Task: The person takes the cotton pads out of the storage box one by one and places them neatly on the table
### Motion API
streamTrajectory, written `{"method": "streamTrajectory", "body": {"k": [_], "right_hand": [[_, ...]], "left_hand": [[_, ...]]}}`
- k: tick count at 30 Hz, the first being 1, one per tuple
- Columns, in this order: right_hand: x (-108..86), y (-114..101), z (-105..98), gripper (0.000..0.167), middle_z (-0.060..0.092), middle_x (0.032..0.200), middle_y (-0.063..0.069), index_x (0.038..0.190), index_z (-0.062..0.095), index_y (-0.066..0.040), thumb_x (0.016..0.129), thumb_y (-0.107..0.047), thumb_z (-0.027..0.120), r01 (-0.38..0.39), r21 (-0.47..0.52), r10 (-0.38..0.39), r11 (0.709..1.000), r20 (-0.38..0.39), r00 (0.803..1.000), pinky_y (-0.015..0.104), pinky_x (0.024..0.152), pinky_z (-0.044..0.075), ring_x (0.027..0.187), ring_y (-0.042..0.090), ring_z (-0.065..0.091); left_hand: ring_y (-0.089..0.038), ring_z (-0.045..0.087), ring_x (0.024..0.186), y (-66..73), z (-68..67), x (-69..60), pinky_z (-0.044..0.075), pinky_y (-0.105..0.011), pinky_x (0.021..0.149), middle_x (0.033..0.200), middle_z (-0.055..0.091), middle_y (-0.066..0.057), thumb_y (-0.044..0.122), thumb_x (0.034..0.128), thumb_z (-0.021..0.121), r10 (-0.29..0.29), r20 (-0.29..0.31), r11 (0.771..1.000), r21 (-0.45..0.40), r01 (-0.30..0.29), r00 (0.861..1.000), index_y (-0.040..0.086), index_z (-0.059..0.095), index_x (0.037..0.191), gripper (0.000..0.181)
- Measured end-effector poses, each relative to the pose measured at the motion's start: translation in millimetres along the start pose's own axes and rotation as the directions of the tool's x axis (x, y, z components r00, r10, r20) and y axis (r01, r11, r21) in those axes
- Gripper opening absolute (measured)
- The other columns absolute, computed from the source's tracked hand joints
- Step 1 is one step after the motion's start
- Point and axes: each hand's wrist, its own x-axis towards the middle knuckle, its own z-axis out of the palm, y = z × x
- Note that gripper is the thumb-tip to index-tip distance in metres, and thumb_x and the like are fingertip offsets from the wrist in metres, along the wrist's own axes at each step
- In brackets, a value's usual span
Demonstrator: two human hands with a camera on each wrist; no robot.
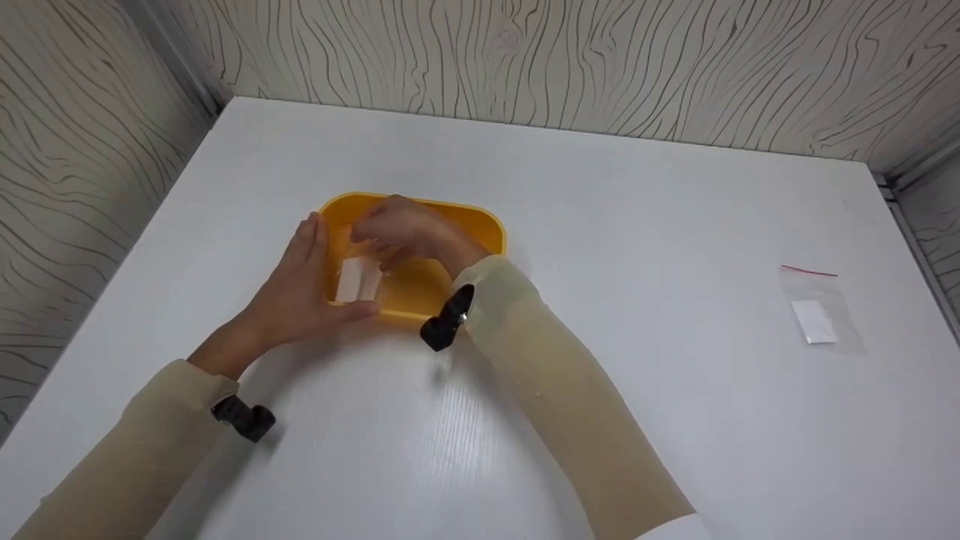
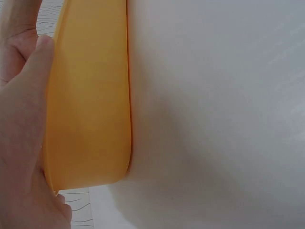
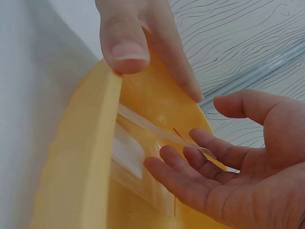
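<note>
Our bags lie at nine o'clock in the bin.
Our left hand braces its rim, wide; our right hand curves loosely. Likely light, slippery: we'd pinch the edges.

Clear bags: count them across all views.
At least 2: one bag on the white table, far right; another bag inside the yellow container, where the right hand may hide more.

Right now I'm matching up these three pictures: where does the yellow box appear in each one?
Head: the yellow box sits just left of centre.
Left wrist: left half, its outer wall showing.
Right wrist: middle down to the bottom edge, inner wall showing too.
Shared landmark: the left hand at its rim.
</note>
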Motion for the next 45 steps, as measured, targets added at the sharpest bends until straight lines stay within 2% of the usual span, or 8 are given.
{"method": "streamTrajectory", "body": {"k": [5, 12, 18, 23, 30, 34, 38, 45], "right_hand": [[0.9, 0.1, 2.4, 0.032, 0.063, 0.123, 0.008, 0.129, 0.062, -0.007, 0.102, -0.022, 0.063, 0.022, 0.033, -0.023, 0.999, 0.017, 1.0, 0.028, 0.084, 0.059, 0.105, 0.023, 0.063], [1.4, -0.3, 5.5, 0.033, 0.063, 0.119, 0.004, 0.133, 0.062, -0.005, 0.102, -0.016, 0.064, 0.031, -0.016, -0.03, 0.999, 0.017, 0.999, 0.021, 0.087, 0.056, 0.099, 0.019, 0.061], [1.4, -0.7, 5.0, 0.025, 0.063, 0.1, 0.004, 0.12, 0.07, -0.003, 0.103, -0.02, 0.061, 0.028, -0.087, -0.023, 0.996, 0.061, 0.998, 0.021, 0.088, 0.053, 0.087, 0.018, 0.058], [-0.2, -0.1, 4.7, 0.02, 0.059, 0.09, 0.004, 0.108, 0.071, -0.005, 0.103, -0.021, 0.061, 0.031, -0.144, -0.024, 0.989, 0.056, 0.998, 0.028, 0.091, 0.052, 0.088, 0.02, 0.058], [-0.4, 0.0, 6.1, 0.012, 0.05, 0.081, 0.005, 0.099, 0.068, -0.005, 0.101, -0.015, 0.063, 0.015, -0.06, -0.011, 0.998, 0.054, 0.998, 0.025, 0.083, 0.057, 0.077, 0.019, 0.055], [-0.7, -0.4, 6.9, 0.014, 0.057, 0.091, 0.005, 0.11, 0.069, -0.004, 0.101, -0.014, 0.064, -0.001, -0.053, 0.003, 0.999, 0.027, 1.0, 0.023, 0.08, 0.057, 0.081, 0.018, 0.057], [0.0, -1.3, 9.2, 0.029, 0.062, 0.109, 0.007, 0.129, 0.064, -0.003, 0.099, -0.007, 0.063, -0.013, -0.055, 0.013, 0.998, 0.002, 1.0, 0.021, 0.079, 0.058, 0.086, 0.019, 0.061], [1.3, -0.6, 11.6, 0.037, 0.062, 0.112, 0.008, 0.131, 0.063, -0.004, 0.095, 0.005, 0.059, -0.026, -0.059, 0.024, 0.998, -0.033, 0.999, 0.021, 0.077, 0.058, 0.081, 0.019, 0.061]], "left_hand": [[-0.039, -0.005, 0.155, -0.2, -0.2, 0.4, 0.018, -0.06, 0.121, 0.167, -0.015, -0.021, 0.067, 0.081, 0.074, 0.0, 0.009, 1.0, -0.012, 0.0, 1.0, -0.003, -0.017, 0.157, 0.137], [-0.038, -0.007, 0.155, -0.5, -1.2, -0.8, 0.015, -0.059, 0.122, 0.167, -0.016, -0.022, 0.069, 0.0807, 0.072, -0.006, 0.021, 1.0, 0.005, 0.006, 1.0, -0.004, -0.017, 0.156, 0.138], [-0.038, -0.005, 0.155, -1.2, 0.0, -0.2, 0.016, -0.057, 0.122, 0.167, -0.014, -0.022, 0.069, 0.0798, 0.073, -0.005, 0.01, 1.0, 0.009, 0.005, 1.0, -0.004, -0.016, 0.156, 0.139], [-0.038, -0.004, 0.155, -1.7, 0.6, 0.1, 0.017, -0.057, 0.122, 0.168, -0.015, -0.021, 0.072, 0.0792, 0.072, -0.005, 0.009, 1.0, 0.008, 0.005, 1.0, -0.003, -0.017, 0.157, 0.14], [-0.039, -0.004, 0.155, -1.2, 0.0, 0.0, 0.017, -0.058, 0.122, 0.167, -0.014, -0.022, 0.073, 0.0791, 0.071, 0.002, 0.01, 1.0, 0.013, -0.002, 1.0, -0.004, -0.016, 0.156, 0.14], [-0.039, -0.005, 0.155, -1.0, -0.1, 0.2, 0.016, -0.058, 0.122, 0.167, -0.014, -0.022, 0.07, 0.0806, 0.072, 0.012, 0.009, 1.0, 0.008, -0.012, 1.0, -0.005, -0.015, 0.156, 0.138], [-0.04, -0.004, 0.155, -2.1, 0.2, -0.1, 0.017, -0.059, 0.121, 0.167, -0.014, -0.022, 0.07, 0.0807, 0.072, 0.018, 0.006, 1.0, 0.006, -0.018, 1.0, -0.006, -0.015, 0.156, 0.138], [-0.039, -0.002, 0.155, -1.4, 1.7, 0.1, 0.019, -0.058, 0.121, 0.168, -0.012, -0.022, 0.071, 0.0804, 0.071, 0.02, -0.003, 1.0, 0.005, -0.02, 1.0, -0.005, -0.014, 0.157, 0.137]]}}
